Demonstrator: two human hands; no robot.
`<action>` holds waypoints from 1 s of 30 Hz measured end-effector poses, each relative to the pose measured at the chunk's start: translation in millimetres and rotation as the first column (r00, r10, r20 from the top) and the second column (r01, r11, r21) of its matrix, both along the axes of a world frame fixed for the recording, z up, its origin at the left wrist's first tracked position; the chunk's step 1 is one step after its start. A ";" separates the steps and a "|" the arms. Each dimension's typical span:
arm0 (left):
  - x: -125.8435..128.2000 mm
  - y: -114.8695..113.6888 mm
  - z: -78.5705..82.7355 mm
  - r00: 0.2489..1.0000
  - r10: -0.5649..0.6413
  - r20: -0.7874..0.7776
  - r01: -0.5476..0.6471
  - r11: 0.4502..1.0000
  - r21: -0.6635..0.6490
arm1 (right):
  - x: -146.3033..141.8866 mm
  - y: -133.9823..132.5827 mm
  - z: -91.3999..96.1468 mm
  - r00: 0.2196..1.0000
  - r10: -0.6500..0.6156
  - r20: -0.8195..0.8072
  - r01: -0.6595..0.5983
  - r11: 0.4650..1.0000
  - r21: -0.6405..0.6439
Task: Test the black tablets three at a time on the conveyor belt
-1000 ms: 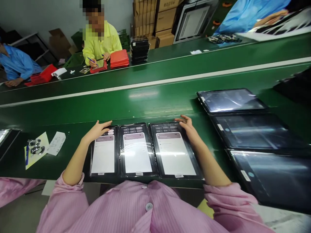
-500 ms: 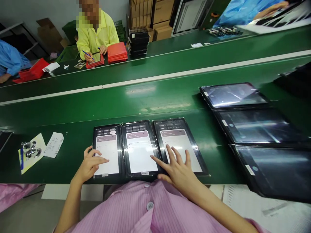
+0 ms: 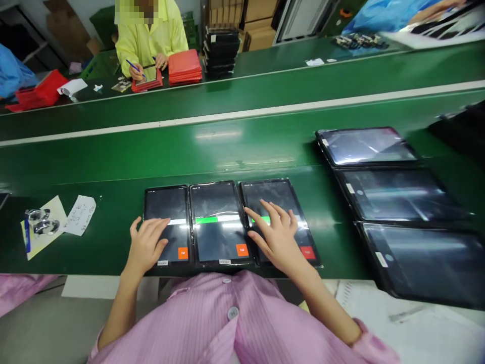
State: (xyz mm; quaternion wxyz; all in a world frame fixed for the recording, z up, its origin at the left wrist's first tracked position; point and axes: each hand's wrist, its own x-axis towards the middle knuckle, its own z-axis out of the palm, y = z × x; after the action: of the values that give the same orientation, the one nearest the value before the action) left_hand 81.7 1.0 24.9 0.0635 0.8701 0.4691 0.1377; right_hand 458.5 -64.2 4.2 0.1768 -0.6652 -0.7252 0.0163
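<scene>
Three tablets lie side by side at the near edge of the green bench: a left tablet point(image 3: 178, 205), a middle tablet point(image 3: 212, 197) and a right tablet point(image 3: 265, 188). Their screens are dark, with a bright band across and an orange or red box low on the right; green shows on the middle and right ones. Over the left tablet's left side is my left hand point(image 3: 146, 245), fingers stretched out, holding nothing. My right hand point(image 3: 276, 232) spreads its fingers over the right tablet, covering part of its screen. Whether the fingertips touch glass I cannot tell.
On the right, three more dark tablets point(image 3: 401, 194) lie in a column. A yellow-white card point(image 3: 45, 227) with shiny round pieces and a handwritten note point(image 3: 80, 215) lie left. Across the bench, a person in yellow point(image 3: 151, 40) writes beside red pouches point(image 3: 184, 66) and a black stack point(image 3: 221, 50).
The three tablet screens have switched from white panels to dark screens with a band and orange or red boxes. My left hand's fingers have straightened; my right hand has shifted slightly.
</scene>
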 end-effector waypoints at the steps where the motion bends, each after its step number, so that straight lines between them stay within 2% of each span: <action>1: 3.3 -6.2 -4.4 1.000 -0.009 -0.005 0.009 1.000 0.014 | -0.6 -6.5 -1.6 1.000 0.011 -0.001 -0.011 1.000 -0.001; 5: 16.3 -13.3 -11.1 0.997 -0.011 -0.076 0.016 0.998 0.069 | -11.4 -11.0 -2.7 0.999 0.033 0.032 -0.032 0.999 -0.016; 7: 18.4 -9.6 -7.3 0.995 0.016 -0.099 -0.004 0.992 0.128 | -17.7 -6.7 -1.7 0.997 0.048 0.064 -0.045 0.998 -0.037; 11: 15.8 4.0 5.6 0.996 0.080 -0.033 -0.069 0.963 0.259 | -26.1 -1.3 -2.1 0.996 0.049 0.078 -0.045 0.998 -0.053; 16: 24.0 28.0 17.4 0.992 0.023 -0.125 -0.003 0.988 0.151 | -26.5 -2.7 -2.2 0.996 -0.040 0.077 0.044 0.998 -0.047; 20: 40.1 51.1 25.8 0.967 -0.088 -0.237 0.109 0.991 0.079 | 0.7 -7.9 -2.4 0.972 -0.219 0.082 0.219 0.976 0.013; 24: 55.0 75.5 29.3 0.941 -0.136 -0.311 0.158 0.986 0.047 | 42.1 -19.8 -10.7 0.923 -0.376 0.078 0.379 0.925 -0.026; 27: 65.6 89.7 23.4 0.920 -0.103 -0.378 0.115 0.993 0.008 | 61.7 -30.7 -16.8 0.903 -0.428 0.041 0.428 0.903 -0.014; 30: 74.2 96.5 14.5 0.920 -0.036 -0.391 0.024 0.999 -0.035 | 73.3 -36.7 -19.2 0.915 -0.403 -0.013 0.403 0.915 -0.030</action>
State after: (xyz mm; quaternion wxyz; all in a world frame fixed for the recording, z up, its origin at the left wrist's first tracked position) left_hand 155.9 97.5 39.3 -0.0166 0.8861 0.4608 -0.0470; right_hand 531.8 -100.9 -15.0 0.1741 -0.8024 -0.5708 -0.0045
